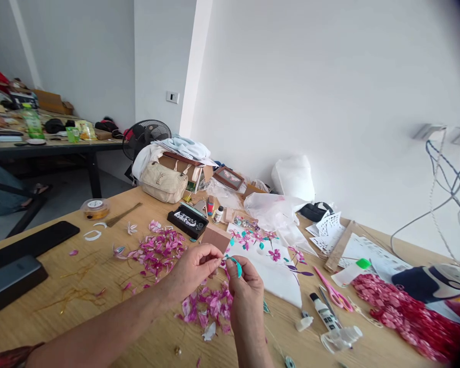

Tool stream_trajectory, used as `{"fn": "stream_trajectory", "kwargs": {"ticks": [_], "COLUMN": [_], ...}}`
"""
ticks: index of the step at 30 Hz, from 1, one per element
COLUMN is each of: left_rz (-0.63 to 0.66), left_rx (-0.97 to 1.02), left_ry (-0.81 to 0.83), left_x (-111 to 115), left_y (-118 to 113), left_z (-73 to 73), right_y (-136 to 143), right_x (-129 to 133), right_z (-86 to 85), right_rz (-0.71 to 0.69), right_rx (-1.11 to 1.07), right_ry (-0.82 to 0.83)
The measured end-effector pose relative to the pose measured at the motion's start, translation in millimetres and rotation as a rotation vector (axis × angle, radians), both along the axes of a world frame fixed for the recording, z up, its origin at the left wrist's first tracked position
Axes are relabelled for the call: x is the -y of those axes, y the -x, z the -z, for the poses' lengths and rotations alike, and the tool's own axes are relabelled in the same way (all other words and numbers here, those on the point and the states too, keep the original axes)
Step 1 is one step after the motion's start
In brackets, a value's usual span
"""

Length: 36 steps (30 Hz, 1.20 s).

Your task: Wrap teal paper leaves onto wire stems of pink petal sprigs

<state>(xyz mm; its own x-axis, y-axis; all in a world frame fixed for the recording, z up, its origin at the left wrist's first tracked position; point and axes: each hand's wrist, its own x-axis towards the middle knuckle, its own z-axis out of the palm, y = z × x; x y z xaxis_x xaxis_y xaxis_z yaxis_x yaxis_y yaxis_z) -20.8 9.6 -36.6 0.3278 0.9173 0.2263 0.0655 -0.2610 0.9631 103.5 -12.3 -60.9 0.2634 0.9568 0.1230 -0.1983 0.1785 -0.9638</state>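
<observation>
Both hands meet above the middle of the wooden table. Between the fingertips of my right hand (247,286) is a small teal petal-like piece (235,266), pinched by thumb and fingers. My left hand (199,263) is closed in a pinch at the piece's left end, where something small and pale shows; its exact shape is too small to tell. Loose pink petals (163,250) lie left of the hands, and more purple-pink petals (203,306) lie below them. Behind the hands, a white sheet (279,281) bears pink flowers (275,254) and teal leaves.
A black box (187,221) and a beige bag (164,182) stand at the back. Pink scissors (333,291), a glue bottle (324,311) and a red flower bundle (406,322) lie right. A dark phone-like slab (30,248) lies left. A second table (61,148) stands far left.
</observation>
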Motion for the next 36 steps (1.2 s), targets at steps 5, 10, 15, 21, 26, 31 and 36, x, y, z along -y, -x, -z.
{"fn": "stream_trajectory", "kwargs": {"ticks": [5,10,15,21,26,31,36], "left_rz": [0.009,-0.025,-0.074,-0.129,-0.116,0.166,0.394], "left_rx": [-0.038,-0.026,-0.008,-0.141,-0.378,-0.482,-0.212], "left_ry": [0.018,0.014,0.036,-0.073,-0.4,-0.466,-0.031], "left_x": [-1,-2,1,0,-1,5,11], "left_y": [3,5,6,12,11,16,22], "left_z": [-2.4,-3.3,-6.4,-10.2,-6.3,-19.0,-35.2], "right_y": [1,3,10,21,15,-17,-41], "right_x": [0,-1,1,11,32,42,21], "right_z": [0.4,2.2,1.1,6.1,0.7,-41.7,-60.8], "right_rz": [-0.007,-0.014,-0.019,-0.083,0.004,0.017,-0.207], "right_rx": [0.026,0.017,0.01,0.161,0.806,1.186,0.937], "right_ry": [-0.013,0.003,0.037,0.066,-0.039,-0.143,-0.138]}}
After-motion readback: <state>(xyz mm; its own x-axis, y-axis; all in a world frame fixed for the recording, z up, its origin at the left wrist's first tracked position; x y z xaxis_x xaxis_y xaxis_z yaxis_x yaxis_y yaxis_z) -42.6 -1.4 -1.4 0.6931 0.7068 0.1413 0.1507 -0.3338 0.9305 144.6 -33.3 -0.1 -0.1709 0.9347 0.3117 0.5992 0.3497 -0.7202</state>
